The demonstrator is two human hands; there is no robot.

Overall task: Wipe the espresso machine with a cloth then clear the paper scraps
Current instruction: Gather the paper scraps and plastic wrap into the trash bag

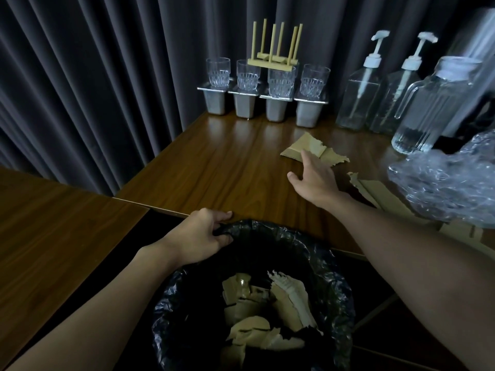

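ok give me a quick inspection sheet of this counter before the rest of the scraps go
Surface: wooden counter, glossy.
Job's things: torn paper scrap at the right fingertips; more torn paper beside the bubble wrap; scraps already in the lined bin; no cloth seen.
Clutter: four glasses on steel containers, wooden rack, two pump bottles, pitcher.
Hands: left hand grips the bin's rim; right hand open, reaching to the scrap.
Cables: nothing seen.
Surroundings: dark curtain behind.

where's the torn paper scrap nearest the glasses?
Head view, right of centre: the paper scrap lies on the table at the fingertips of the right hand, just in front of the steel containers.
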